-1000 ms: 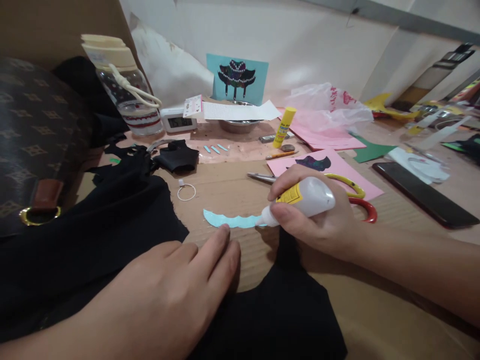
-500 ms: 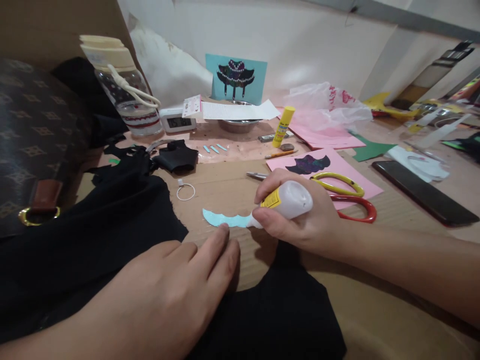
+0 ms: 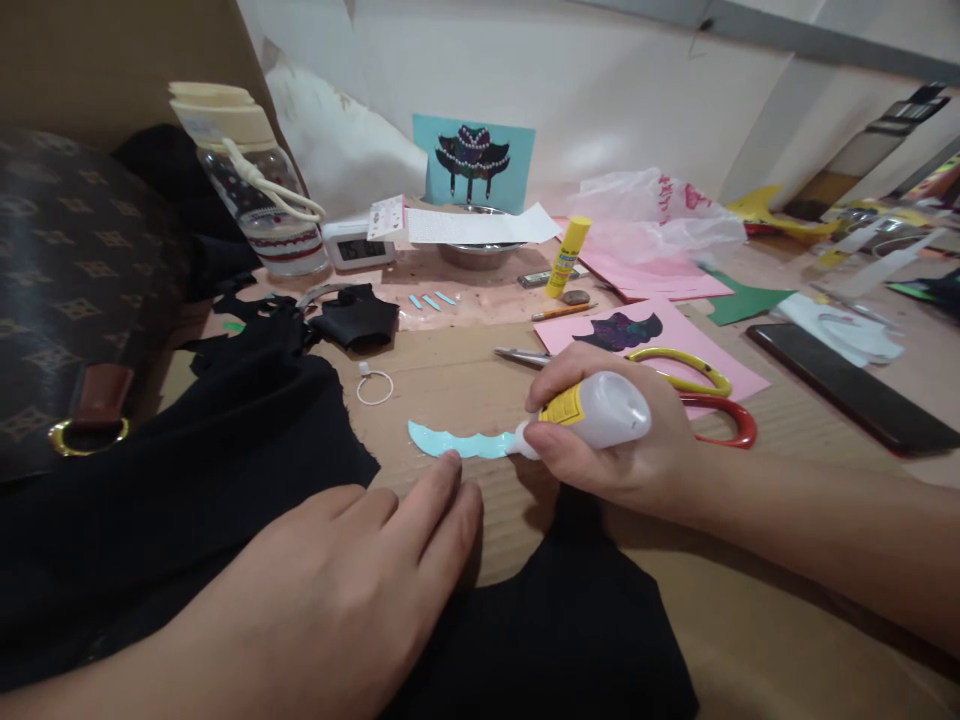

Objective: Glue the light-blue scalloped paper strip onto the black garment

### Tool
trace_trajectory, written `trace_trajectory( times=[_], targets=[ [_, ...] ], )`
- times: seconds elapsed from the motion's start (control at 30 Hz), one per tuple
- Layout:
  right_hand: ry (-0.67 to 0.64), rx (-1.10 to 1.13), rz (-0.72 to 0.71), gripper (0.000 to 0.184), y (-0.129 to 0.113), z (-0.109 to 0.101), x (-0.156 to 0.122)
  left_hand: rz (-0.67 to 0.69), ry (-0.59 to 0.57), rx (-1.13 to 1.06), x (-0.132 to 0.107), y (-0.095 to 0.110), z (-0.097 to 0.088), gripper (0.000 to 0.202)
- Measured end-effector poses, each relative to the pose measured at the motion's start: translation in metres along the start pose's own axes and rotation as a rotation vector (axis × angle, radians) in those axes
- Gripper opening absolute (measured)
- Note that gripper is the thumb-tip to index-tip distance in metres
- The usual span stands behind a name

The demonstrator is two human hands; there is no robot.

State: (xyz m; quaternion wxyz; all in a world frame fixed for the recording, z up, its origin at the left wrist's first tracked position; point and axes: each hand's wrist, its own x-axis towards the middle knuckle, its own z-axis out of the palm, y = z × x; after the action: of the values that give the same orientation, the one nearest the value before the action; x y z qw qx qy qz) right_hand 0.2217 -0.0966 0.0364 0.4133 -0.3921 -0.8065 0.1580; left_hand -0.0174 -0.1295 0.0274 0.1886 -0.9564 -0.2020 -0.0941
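Observation:
A light blue paper cutout (image 3: pixel 461 444) with a scalloped edge lies on brown cardboard (image 3: pixel 450 375). My left hand (image 3: pixel 352 570) rests in front of it, fingers stretched out, a fingertip pressing the cutout's lower edge. Wrapped round a white glue bottle (image 3: pixel 604 408) with a yellow label is my right hand (image 3: pixel 637 440); the bottle is tipped sideways, its nozzle at the cutout's right end. Scissors (image 3: pixel 720 375) with a yellow and a red handle lie partly hidden behind my right hand. Black cloth (image 3: pixel 555 620) spreads under my left hand and along the left.
Beyond the cardboard stand a glue stick (image 3: pixel 568 257), a metal bowl (image 3: pixel 480 258), a clock (image 3: pixel 358 246) and a bottle (image 3: pixel 259 190). Pink paper (image 3: pixel 720 375) holds a dark cutout (image 3: pixel 619 330). A phone (image 3: pixel 847 385) lies at right, a brown bag (image 3: pixel 82 270) at left.
My right hand has moved the glue bottle to the right along the cutout, its nozzle now at the right end. My left hand keeps its place on the paper. The view has shifted slightly.

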Motion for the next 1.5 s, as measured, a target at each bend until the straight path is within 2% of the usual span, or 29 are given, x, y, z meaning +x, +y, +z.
trace_trajectory(
  times=[0.17,0.5,0.77,1.1,1.27,1.5],
  targets=[
    [-0.016,0.029,-0.030,0.023,0.001,0.001,0.000,0.005,0.000,0.016,0.000,0.001,0.000,0.057],
    [-0.017,0.019,0.052,0.020,0.001,-0.005,0.000,0.029,0.003,-0.002,0.001,0.000,-0.002,0.054],
    [0.094,0.075,0.110,0.013,-0.003,-0.019,-0.010,0.006,-0.017,-0.027,0.001,-0.001,-0.002,0.055],
    [0.025,0.132,0.135,0.020,0.000,-0.003,-0.003,0.001,0.008,-0.007,-0.004,0.001,0.004,0.054],
    [-0.020,0.106,0.146,0.021,0.003,-0.002,-0.006,0.004,0.014,0.012,-0.005,0.001,0.005,0.055],
    [0.074,0.119,0.104,0.017,-0.003,-0.004,0.000,0.002,-0.003,0.018,-0.002,0.001,0.001,0.054]
  ],
)
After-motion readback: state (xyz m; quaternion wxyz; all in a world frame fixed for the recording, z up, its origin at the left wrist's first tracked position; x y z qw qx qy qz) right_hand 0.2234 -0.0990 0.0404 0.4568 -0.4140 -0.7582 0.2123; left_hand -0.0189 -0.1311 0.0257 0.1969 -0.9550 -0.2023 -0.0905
